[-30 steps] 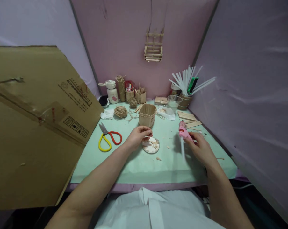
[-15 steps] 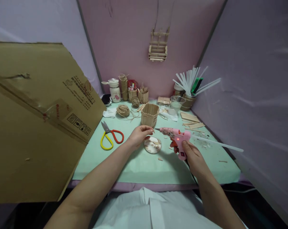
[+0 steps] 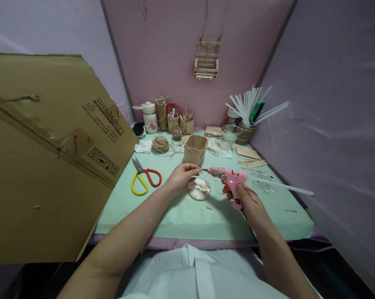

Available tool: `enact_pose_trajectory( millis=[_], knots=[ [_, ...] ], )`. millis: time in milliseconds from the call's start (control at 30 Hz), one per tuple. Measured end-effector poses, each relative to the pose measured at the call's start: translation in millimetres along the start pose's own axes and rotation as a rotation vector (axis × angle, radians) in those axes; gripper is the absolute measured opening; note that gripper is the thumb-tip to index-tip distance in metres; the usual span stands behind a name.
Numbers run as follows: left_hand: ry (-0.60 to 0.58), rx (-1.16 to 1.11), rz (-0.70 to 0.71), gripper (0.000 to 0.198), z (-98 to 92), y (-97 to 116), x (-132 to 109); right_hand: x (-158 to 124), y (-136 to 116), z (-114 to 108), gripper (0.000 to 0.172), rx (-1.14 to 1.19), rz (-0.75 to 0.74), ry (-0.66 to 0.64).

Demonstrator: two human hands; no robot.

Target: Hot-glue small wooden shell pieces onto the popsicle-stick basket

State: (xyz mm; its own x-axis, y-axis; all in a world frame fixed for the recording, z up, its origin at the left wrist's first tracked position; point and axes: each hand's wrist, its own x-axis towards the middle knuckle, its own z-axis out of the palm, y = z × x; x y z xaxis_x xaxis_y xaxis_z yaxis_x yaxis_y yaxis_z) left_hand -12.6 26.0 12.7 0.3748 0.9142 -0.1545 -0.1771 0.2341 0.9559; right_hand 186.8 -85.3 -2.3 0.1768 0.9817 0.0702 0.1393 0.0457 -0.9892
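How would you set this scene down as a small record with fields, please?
Left hand: pinching a small piece, too tiny to identify
Right hand: grip around the pink glue gun, nozzle pointing at the left hand
Glue stick: jutting from the gun's back
White dish: beside the left hand, holding tan bits
Tan basket: upright, beyond the left hand
Scissors: lying left of the basket

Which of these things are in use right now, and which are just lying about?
In use, it seems:
pink hot-glue gun, right hand
small pale piece, left hand
perhaps the wooden basket and dish of wood chips

Apparently just lying about:
scissors
twine ball
white bottle
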Motion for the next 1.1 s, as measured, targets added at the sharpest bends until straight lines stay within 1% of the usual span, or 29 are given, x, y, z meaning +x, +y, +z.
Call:
enact_pose_trajectory(
  millis=[400, 567, 900, 1100],
  knots=[
    [0.006, -0.002, -0.002, 0.032, 0.3, 0.3, -0.2, 0.1, -3.5, 0.9, 0.047, -0.022, -0.023, 0.003],
    [0.003, 0.005, -0.003, 0.031, 0.6, 0.7, -0.7, -0.4, -5.6, 2.1, 0.048, -0.026, -0.008, 0.005],
    [0.007, 0.015, 0.008, 0.034, -0.8, -0.4, 0.0, 0.2, -0.9, 0.2, 0.046, -0.044, -0.012, -0.010],
    [0.014, 0.018, 0.015, 0.032, -0.6, 0.9, -0.4, 0.2, 0.7, -0.2, 0.047, -0.061, -0.023, -0.005]
  ],
)
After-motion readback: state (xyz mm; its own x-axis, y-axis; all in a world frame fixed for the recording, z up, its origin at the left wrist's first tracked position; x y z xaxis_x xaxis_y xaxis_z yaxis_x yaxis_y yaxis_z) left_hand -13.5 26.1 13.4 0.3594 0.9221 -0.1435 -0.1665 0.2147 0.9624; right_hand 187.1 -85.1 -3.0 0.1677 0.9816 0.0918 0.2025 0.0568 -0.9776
